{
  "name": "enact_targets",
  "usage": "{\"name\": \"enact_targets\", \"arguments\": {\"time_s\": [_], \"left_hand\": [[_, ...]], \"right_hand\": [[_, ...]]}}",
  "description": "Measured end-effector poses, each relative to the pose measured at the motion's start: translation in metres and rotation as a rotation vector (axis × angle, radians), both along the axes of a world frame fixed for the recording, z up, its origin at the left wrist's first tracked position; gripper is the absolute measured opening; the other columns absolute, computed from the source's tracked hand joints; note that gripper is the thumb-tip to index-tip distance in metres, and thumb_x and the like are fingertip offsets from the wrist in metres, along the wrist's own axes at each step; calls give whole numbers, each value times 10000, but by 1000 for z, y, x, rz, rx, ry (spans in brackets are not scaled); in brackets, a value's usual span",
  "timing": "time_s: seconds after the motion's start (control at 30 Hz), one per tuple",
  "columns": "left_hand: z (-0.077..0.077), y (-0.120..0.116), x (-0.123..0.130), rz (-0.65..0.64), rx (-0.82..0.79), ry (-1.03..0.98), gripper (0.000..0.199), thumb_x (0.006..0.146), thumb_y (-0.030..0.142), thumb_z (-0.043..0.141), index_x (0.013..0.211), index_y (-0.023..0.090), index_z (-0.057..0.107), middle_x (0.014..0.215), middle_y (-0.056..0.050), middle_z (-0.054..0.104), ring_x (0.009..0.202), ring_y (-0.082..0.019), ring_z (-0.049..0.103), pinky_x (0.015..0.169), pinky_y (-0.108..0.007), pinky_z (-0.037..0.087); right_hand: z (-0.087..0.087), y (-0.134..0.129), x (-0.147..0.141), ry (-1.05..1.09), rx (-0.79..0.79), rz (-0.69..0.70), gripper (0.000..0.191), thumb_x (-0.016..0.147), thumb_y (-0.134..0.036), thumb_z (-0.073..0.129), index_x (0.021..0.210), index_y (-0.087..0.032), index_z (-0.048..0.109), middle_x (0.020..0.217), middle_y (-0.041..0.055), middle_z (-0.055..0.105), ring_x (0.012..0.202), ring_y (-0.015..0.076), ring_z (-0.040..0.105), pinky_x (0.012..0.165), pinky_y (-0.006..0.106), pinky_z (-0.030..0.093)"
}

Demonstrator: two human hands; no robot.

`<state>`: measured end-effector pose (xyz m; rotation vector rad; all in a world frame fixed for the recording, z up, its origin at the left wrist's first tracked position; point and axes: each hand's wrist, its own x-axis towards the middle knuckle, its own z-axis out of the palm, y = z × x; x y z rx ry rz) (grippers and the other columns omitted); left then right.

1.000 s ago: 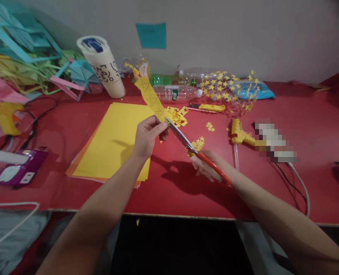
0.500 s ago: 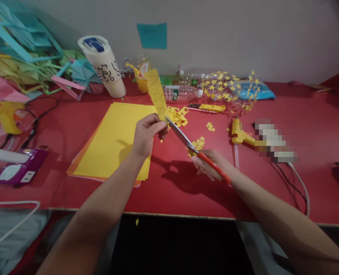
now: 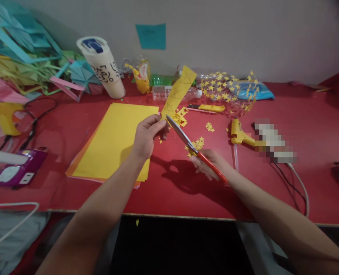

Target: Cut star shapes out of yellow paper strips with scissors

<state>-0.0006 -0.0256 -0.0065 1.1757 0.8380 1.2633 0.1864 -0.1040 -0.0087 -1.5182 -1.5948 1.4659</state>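
Note:
Between the thumb and fingers of my left hand is the lower end of a yellow paper strip with star outlines drawn on it. The strip leans up and to the right. My right hand is wrapped round the red handles of a pair of scissors. Their blade tips meet the strip's lower end, right beside my left thumb. Below the strip lie yellow paper scraps with star-shaped holes. Small cut stars are heaped behind my right hand, partly hidden by the scissors.
Yellow sheets lie stacked at left. A white tumbler and plastic bottles stand or lie behind. A utility knife and a yellow glue gun rest at right. A purple power strip is far left.
The yellow strip has swung from leaning left to leaning right, turned in my left fingers. The scissors stay at its lower end; both hands have barely shifted.

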Motion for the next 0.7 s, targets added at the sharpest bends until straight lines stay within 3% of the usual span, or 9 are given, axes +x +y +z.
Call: {"name": "enact_targets", "arguments": {"time_s": [0.23, 0.47, 0.7], "left_hand": [[0, 3, -2, 55, 39, -50, 84, 696, 245, 574, 659, 175, 546, 548, 40, 588, 426, -38, 497, 398, -154, 398], [0, 3, -3, 61, 84, -9, 83, 686, 223, 570, 622, 172, 553, 516, 38, 577, 411, -42, 495, 400, -164, 409], [0, 3, -4, 63, 109, 18, 80, 665, 198, 578, 593, 163, 574, 494, 32, 557, 421, -53, 497, 390, -174, 403]], "right_hand": [[-1, 2, 2, -42, -8, 28, 479, 680, -629, 597, 567, -200, 416, 420, -69, 410, 312, 61, 397, 339, 205, 309], [-3, 5, 5, -33, 34, 113, 484, 689, -632, 584, 566, -208, 387, 411, -88, 369, 325, 52, 370, 398, 230, 355], [2, 2, 3, -50, -10, 79, 463, 695, -601, 607, 578, -205, 397, 407, -91, 386, 303, 46, 368, 407, 236, 380]]}}
